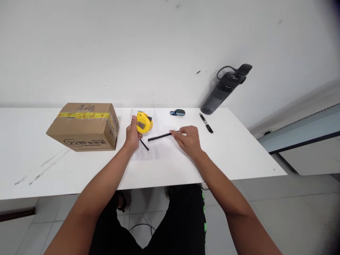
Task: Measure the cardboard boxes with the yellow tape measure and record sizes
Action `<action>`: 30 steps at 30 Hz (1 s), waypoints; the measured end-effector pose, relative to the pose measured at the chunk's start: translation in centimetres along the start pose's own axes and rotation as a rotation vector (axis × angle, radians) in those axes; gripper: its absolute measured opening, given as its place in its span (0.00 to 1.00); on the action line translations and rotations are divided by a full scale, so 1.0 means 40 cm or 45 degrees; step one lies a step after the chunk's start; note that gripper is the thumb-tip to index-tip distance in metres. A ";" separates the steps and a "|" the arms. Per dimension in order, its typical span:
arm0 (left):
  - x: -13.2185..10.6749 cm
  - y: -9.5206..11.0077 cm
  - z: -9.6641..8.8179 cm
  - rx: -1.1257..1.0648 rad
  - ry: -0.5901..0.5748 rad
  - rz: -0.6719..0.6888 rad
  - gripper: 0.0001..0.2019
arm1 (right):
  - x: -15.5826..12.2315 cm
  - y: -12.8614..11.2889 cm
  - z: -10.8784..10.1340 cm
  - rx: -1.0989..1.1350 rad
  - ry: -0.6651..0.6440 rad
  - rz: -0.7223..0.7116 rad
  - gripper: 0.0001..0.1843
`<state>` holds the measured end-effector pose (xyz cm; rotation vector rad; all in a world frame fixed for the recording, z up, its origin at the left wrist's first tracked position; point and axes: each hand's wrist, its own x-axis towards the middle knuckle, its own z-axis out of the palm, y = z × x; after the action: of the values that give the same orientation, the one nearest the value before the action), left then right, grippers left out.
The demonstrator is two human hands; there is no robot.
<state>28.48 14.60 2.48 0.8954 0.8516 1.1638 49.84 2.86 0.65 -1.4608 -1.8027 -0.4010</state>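
My left hand (132,135) is closed around the edge of a yellow tape measure (145,122), holding it upright just over a printed sheet of paper (152,154). A short black strap (144,144) hangs below that hand. My right hand (189,139) pinches one end of a thin black strip (159,137) between thumb and fingers. The strip's other end points left towards the tape measure, apart from the hanging strap. Whether the strip is a cord or a stiff stick, I cannot tell.
On the left of the white table (225,156) stands a taped cardboard box (82,129). Near the wall lie a small blue-black object (177,112) and a black marker (206,123). A dark water bottle (220,92) stands at the back right. The table's front edge runs above my legs.
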 end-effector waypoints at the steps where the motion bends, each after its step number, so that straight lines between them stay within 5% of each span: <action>1: 0.003 -0.001 0.000 -0.004 -0.003 0.006 0.30 | -0.002 -0.004 -0.003 0.063 0.101 0.119 0.12; 4: 0.002 -0.003 0.000 0.001 -0.033 0.024 0.30 | -0.010 -0.031 0.004 0.448 0.228 0.454 0.17; 8: -0.006 -0.002 0.002 0.011 -0.035 0.038 0.30 | -0.010 -0.074 0.028 0.930 0.002 0.662 0.23; 16: 0.009 -0.011 0.007 -0.003 0.022 0.039 0.29 | 0.005 -0.098 0.043 0.999 -0.542 0.650 0.25; 30: -0.001 -0.010 0.010 -0.026 0.031 0.023 0.28 | 0.006 -0.109 0.048 0.800 -0.580 0.715 0.22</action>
<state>28.99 14.43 2.26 0.8756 0.8512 1.1994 45.08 3.01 0.51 -1.5632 -1.5280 0.7668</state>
